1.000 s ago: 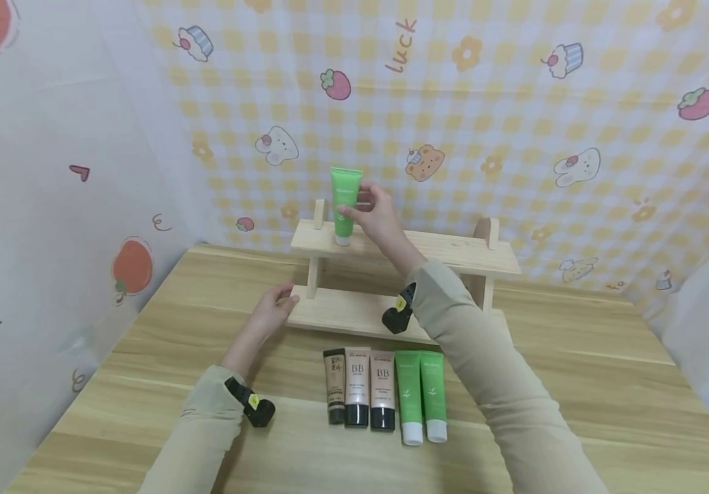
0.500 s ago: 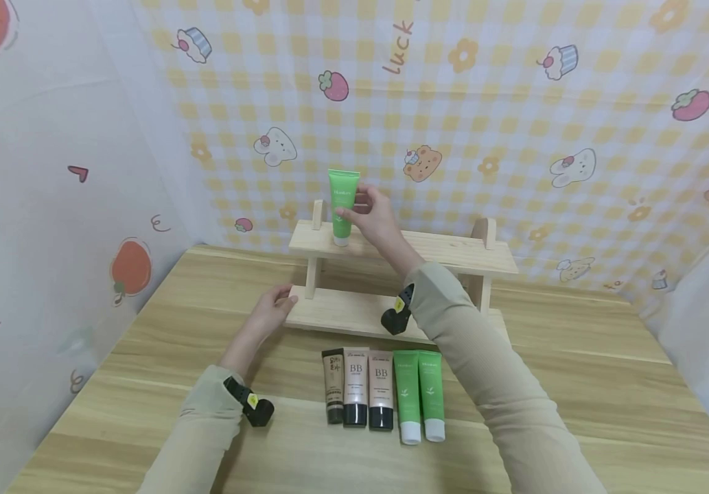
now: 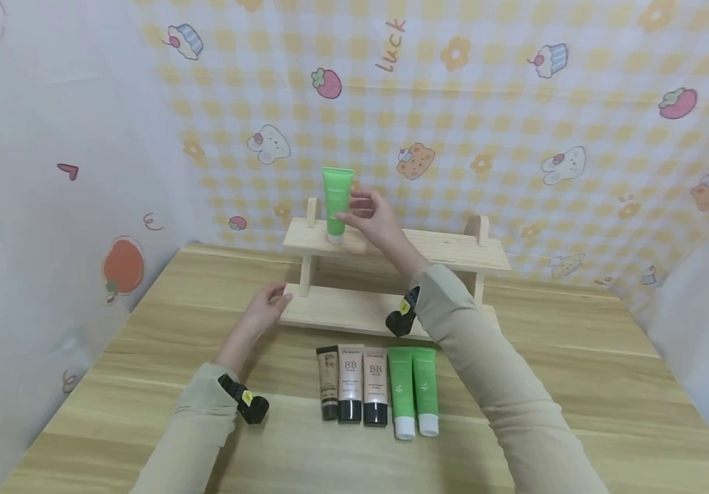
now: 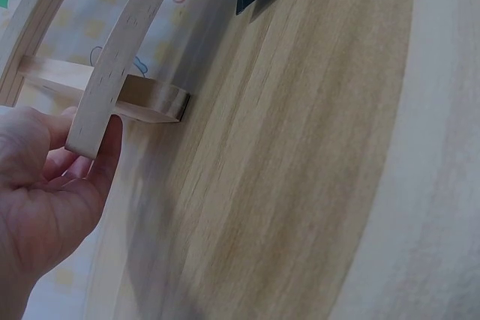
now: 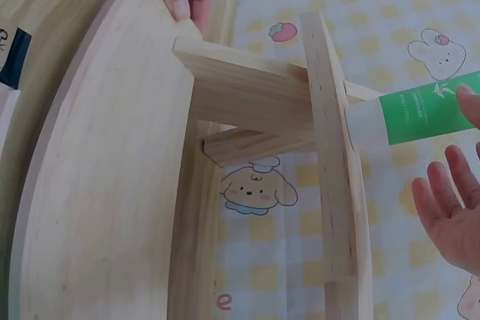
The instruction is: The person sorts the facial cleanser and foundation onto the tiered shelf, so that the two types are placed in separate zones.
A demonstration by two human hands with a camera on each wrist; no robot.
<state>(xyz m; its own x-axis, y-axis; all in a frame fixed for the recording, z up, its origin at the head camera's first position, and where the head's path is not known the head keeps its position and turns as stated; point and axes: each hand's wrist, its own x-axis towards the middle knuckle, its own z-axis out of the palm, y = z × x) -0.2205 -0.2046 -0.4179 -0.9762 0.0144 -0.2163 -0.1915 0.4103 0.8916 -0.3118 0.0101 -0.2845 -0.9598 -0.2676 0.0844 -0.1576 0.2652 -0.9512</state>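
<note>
Left fingers [image 4: 110, 144] grip shelf [image 4: 124, 50]; right fingers [image 5: 444, 194] spread beside tube [image 5: 416, 116], cropped outside head view.

The right wrist view crops the green tube [image 5: 414, 116] (blurrily lettered).

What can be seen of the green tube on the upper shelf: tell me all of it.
The green tube is smooth and plastic-looking, with white lettering, a pale leaf mark, a flat sealed end and a white cap. It stands upright, cap down, on the upper shelf, near that shelf's left end. The right hand touches its front with the thumb.
</note>
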